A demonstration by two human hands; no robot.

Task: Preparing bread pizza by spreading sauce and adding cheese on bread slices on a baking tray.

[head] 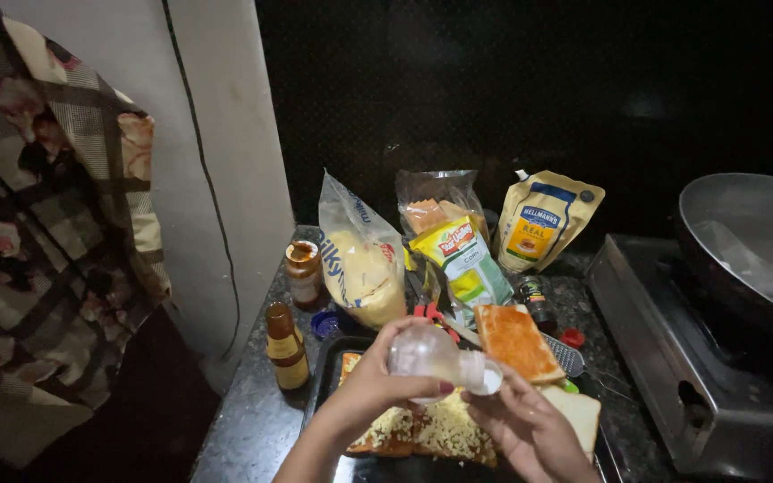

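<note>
My left hand [378,389] grips a small clear plastic bottle [424,353] with white powder, held on its side over a dark tray [324,371]. At the bottle's mouth, my right hand [530,429] has its fingers on the white cap [488,379]. Under the hands lie bread slices topped with grated cheese [445,434]. A slice spread with orange sauce [516,343] rests on the tray's far right, above a plain white slice [579,411].
Behind the tray stand a bread bag [360,255], a yellow-green packet [467,264], a clear snack bag [436,201] and a white sauce pouch [543,219]. Two brown bottles [286,347] [303,273] stand left. A pan [749,246] sits on a steel stove [673,358] at right.
</note>
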